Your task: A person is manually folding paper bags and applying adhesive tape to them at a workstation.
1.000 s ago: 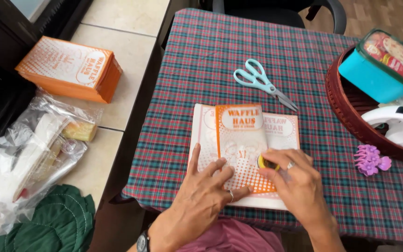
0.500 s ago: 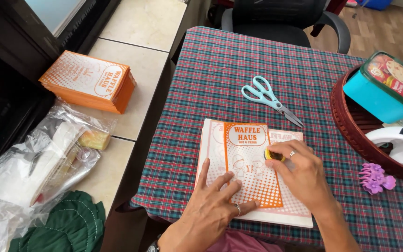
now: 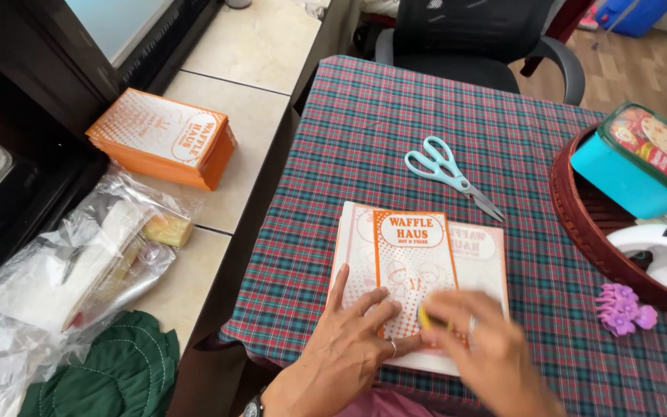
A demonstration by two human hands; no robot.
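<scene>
On the far left lie clear plastic bags [image 3: 48, 270] with a green cloth [image 3: 110, 371] below them, and on the pale counter beside them sits a neat stack of orange paper bags [image 3: 165, 139], apparently untouched. On the table [image 3: 333, 154], covered in a red and green checked cloth, the left hand [image 3: 349, 344] lies open and flat, fingers spread, pressing on the lower part of a small pile of orange and white paper bags [image 3: 418, 270] near the table's front edge. The top bag sits narrower than the white ones under it, so it looks folded or offset. The right hand [image 3: 482, 347] is blurred with motion; it seems to pinch a small yellow thing [image 3: 424, 316] (I cannot tell what it is) against the bottom of the top bag. Judging by this, the top bag is being worked at its lower end and the counter stack is still to come. Beyond the pile lie pale blue scissors [image 3: 449, 174], idle. To the right, a dark red basket [image 3: 596, 239] holds a teal box [image 3: 642, 162], with a purple hair clip [image 3: 623, 309] in front
</scene>
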